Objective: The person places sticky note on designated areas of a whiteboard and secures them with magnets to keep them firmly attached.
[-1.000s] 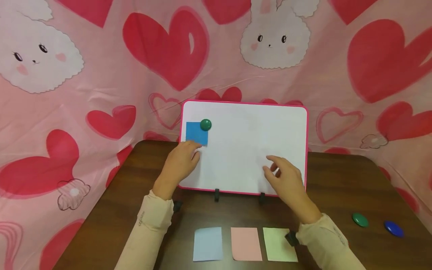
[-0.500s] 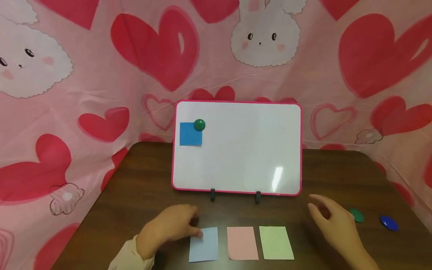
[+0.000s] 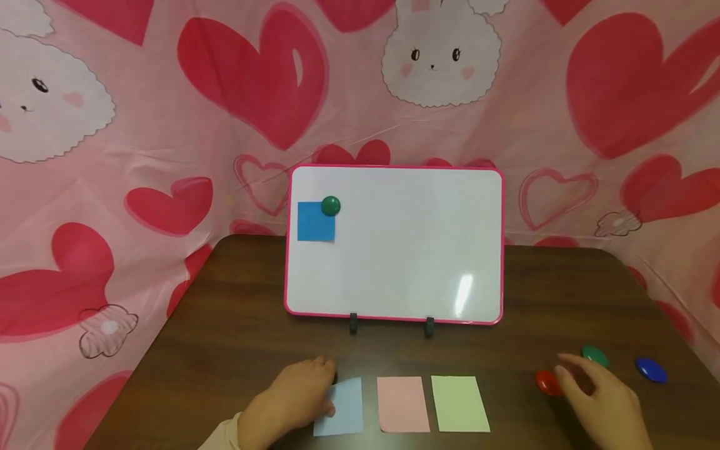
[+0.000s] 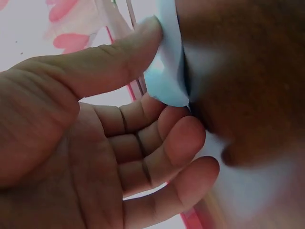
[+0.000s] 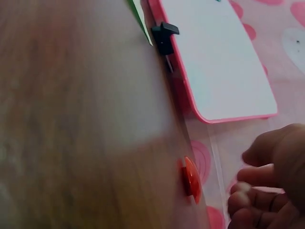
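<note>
At the near edge of the table, my left hand (image 3: 292, 395) pinches the left part of a light blue sticky note (image 3: 350, 406). In the left wrist view the note (image 4: 167, 78) bends up, thumb on its face and curled fingers at its edge. My right hand (image 3: 612, 403) hovers by a round red magnet (image 3: 545, 382), thumb and fingers loosely bent and apart. The right wrist view shows a gap between those fingers and the red magnet (image 5: 192, 180). A green magnet (image 3: 595, 356) lies just behind this hand, and a blue magnet (image 3: 651, 370) lies further right.
Pink (image 3: 403, 405) and pale green (image 3: 461, 404) sticky notes lie between the hands. Behind them a pink-framed whiteboard (image 3: 405, 250) stands on black clips (image 3: 430, 327). It bears a darker blue note (image 3: 315, 222) under a green magnet (image 3: 330, 205).
Both hands have come down from the whiteboard. The left has reached the light blue note and the right has moved towards the magnets, where the red one now shows.
</note>
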The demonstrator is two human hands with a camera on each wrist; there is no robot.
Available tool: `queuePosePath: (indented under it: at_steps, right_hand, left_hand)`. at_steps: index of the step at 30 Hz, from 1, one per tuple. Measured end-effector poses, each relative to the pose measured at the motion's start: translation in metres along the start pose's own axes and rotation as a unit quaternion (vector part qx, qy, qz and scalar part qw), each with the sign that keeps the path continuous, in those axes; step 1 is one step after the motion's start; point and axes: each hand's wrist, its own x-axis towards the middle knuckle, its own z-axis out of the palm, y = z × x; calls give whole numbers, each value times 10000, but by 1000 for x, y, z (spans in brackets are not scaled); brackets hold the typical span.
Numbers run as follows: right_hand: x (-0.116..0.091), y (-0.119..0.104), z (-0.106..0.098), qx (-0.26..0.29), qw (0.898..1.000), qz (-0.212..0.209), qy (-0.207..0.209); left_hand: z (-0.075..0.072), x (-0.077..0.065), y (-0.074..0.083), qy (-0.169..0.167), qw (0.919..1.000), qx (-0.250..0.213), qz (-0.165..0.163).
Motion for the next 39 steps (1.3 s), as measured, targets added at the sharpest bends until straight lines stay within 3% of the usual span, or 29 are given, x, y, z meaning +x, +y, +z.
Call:
queuePosePath:
  at_steps: [6, 10, 14, 24, 28, 33, 39]
  right_hand:
    - [8, 11, 2, -705, 9904, -5, -1188]
    - [10, 11, 5, -948, 9826, 26, -1597]
    - [8, 10, 6, -1008, 9829, -168, -1534]
    - [8, 10, 6, -995, 9845, -460, -1370]
    - [8, 7, 8, -917, 9864, -439, -1289]
    - [7, 5, 9, -844, 9893, -438, -1104]
    - [5, 5, 9, -813, 9900, -410, -1078]
  left_hand:
    - [1, 0, -6, 517, 9972, 175, 509]
    - [-4, 2, -8, 248, 9986, -261, 394]
    - [-11, 3, -10, 85, 9965, -808, 179]
    - [-14, 11, -25, 855, 9856, -1411, 367]
    - [-14, 15, -29, 1136, 9775, -1728, 407]
    - [-14, 21, -32, 1377, 9625, -2335, 82]
    - [-11, 25, -35, 1783, 9513, -2511, -133]
